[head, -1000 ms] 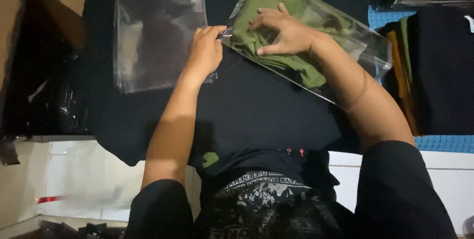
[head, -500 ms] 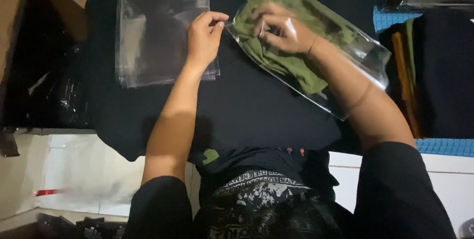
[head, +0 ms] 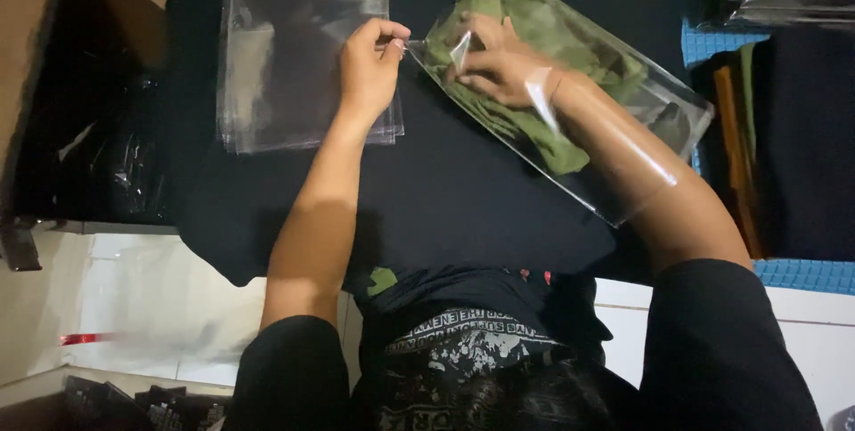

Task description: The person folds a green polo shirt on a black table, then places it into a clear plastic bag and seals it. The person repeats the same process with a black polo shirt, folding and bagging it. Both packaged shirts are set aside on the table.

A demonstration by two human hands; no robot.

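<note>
Olive-green folded garment (head: 543,66) sits inside a clear plastic bag (head: 659,119), lying tilted on the dark cloth over the desk (head: 463,208), upper right of centre. Right hand (head: 499,66) is pressed flat on the bag near its open end, fingers spread over the fabric, not clamped on anything. Left hand (head: 370,66) is pinched shut on the bag's corner/flap at the mouth, thumb & fingertips together. Stack of empty clear bags (head: 303,48) lies just beside the left hand, w/ its lower edge under the wrist. Cardboard box (head: 53,84) w/ dark packed items at far left; more dark & orange folded clothes (head: 757,146) at right on a blue mat (head: 802,275). Judging by looks: garment is soft & light, film thin, slick, crinkly, likely to slide on the cloth; best held at the flap edge w/ a pinch while the other palm pins the bulk
</note>
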